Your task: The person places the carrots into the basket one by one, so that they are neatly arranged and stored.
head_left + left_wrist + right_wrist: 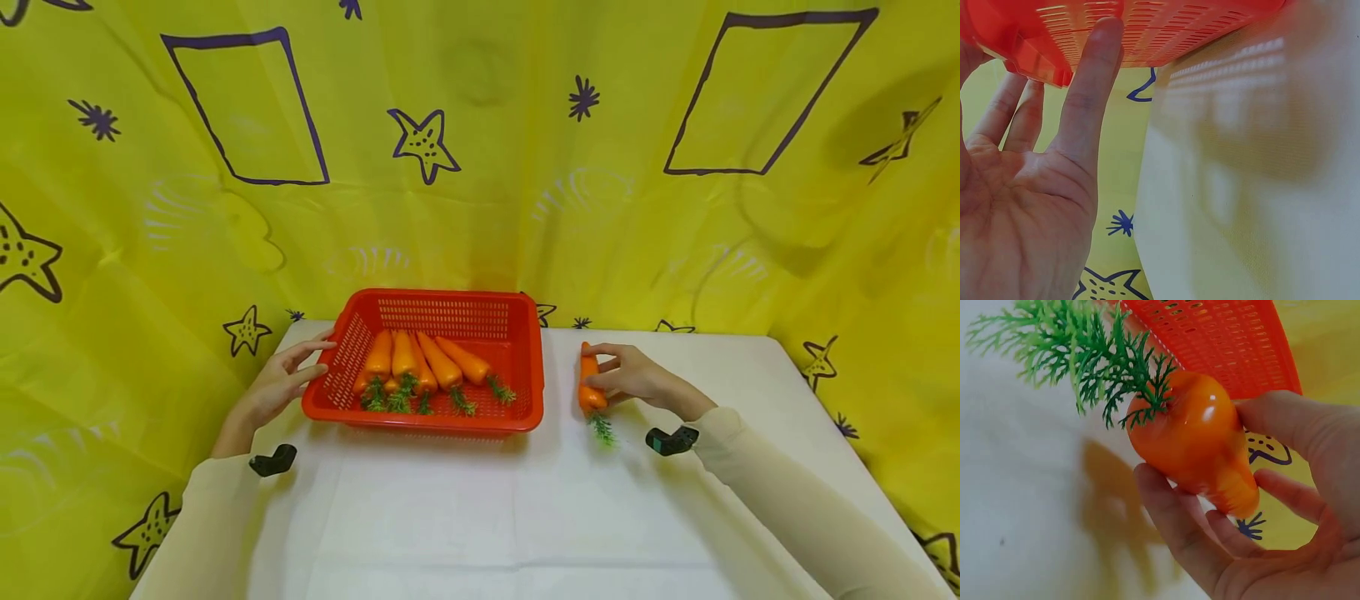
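Observation:
An orange toy carrot (590,379) with a green leafy top is pinched between the thumb and fingers of my right hand (643,377), to the right of a red plastic basket (534,367). Seen from the right wrist, the carrot's thick end and leaves (1091,353) face the camera. My left hand (272,390) touches the basket's left side with fairly straight fingers. In the left wrist view its thumb (1088,94) lies against the slotted wall, while other fingertips are partly hidden behind the rim. Several carrots (422,367) lie inside the basket, mostly with leaves toward me.
A white-covered table (420,517) carries the basket near its back edge. Yellow curtains (495,225) with drawn stars and frames hang behind it and on both sides. Small black devices (672,440) sit at both wrists.

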### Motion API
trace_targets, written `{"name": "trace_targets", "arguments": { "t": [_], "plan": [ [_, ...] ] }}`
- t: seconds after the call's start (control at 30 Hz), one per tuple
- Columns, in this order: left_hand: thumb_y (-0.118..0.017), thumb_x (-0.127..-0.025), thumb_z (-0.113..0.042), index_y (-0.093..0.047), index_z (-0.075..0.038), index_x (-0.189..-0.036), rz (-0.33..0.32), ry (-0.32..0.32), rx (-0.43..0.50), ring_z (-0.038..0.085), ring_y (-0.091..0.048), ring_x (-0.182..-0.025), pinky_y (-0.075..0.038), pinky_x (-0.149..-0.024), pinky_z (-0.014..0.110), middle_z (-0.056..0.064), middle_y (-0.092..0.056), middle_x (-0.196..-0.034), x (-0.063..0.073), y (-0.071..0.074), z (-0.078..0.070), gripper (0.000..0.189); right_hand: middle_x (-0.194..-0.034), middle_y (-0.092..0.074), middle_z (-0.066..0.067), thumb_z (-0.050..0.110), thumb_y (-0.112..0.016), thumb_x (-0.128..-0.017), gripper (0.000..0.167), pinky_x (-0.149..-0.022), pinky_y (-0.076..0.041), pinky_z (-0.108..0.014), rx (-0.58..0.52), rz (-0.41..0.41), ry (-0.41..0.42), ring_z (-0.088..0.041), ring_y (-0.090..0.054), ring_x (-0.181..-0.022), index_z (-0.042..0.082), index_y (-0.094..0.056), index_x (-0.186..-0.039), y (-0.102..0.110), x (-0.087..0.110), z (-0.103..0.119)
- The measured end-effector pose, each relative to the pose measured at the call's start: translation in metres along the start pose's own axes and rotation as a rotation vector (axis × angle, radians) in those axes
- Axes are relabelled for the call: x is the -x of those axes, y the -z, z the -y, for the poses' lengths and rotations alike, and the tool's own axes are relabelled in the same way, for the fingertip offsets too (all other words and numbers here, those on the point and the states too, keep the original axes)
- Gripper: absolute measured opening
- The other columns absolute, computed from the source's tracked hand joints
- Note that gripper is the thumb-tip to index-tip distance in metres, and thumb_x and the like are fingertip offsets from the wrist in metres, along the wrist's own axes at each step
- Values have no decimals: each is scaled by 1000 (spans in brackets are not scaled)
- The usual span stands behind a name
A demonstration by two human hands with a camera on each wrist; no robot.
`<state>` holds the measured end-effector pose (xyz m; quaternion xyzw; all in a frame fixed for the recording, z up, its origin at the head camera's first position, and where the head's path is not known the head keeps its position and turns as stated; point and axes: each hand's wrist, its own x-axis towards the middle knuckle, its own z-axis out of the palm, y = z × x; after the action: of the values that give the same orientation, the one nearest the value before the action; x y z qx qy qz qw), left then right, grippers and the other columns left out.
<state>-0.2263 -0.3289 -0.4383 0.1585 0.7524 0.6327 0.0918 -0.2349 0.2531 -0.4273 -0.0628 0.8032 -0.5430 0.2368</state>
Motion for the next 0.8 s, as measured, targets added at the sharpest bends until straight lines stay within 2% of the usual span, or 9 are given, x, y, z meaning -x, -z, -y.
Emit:
{"name": "trace_targets", "arguments": {
  "t": [0.13, 0.3, 0.4, 0.67, 0.8],
  "plan": [
    [-58, -105, -7, -46, 8, -145, 1, -6, 10, 39, -19, -153, -55, -93, 27, 9, -16, -172, -1, 0, 2, 44, -145, -37, -41, 9, -73, -95, 74, -81, -61, -49, 36, 36, 38, -33, -68, -99, -4, -34, -156, 9, 11, 11],
    [-58, -105, -8, -46, 7, -145, 3, -12, 4, 12, -39, -143, -56, -91, 29, 9, -16, -171, -1, 2, 3, 44, -147, -34, -38, 9, -75, -93, 71, -81, -61, -48, 71, 37, 81, -34, -69, -99, 0, -40, -155, 19, 25, 23],
    [-57, -105, -8, -46, 7, -145, 6, -16, 1, 4, -42, -137, -57, -90, 30, 10, -16, -171, -1, 2, 3, 44, -149, -33, -36, 11, -77, -93, 71, -81, -61, -46, 88, 35, 97, -34, -69, -99, 4, -42, -154, 24, 34, 28],
    [-58, -105, -9, -46, 7, -145, 10, -4, -4, 13, -38, -143, -56, -91, 30, 8, -17, -172, -2, 2, 1, 45, -151, -38, -30, 18, -79, -92, 70, -84, -59, -42, 159, 44, 119, -32, -68, -107, 12, -46, -153, 30, 51, 35],
    [-58, -105, -8, -47, 6, -145, 6, 2, -6, 28, -30, -150, -56, -92, 29, 8, -17, -171, -2, 2, 2, 44, -151, -37, -31, 18, -79, -92, 71, -84, -59, -42, 153, 61, 132, -33, -68, -108, 11, -44, -154, 31, 55, 36]
  ]
}}
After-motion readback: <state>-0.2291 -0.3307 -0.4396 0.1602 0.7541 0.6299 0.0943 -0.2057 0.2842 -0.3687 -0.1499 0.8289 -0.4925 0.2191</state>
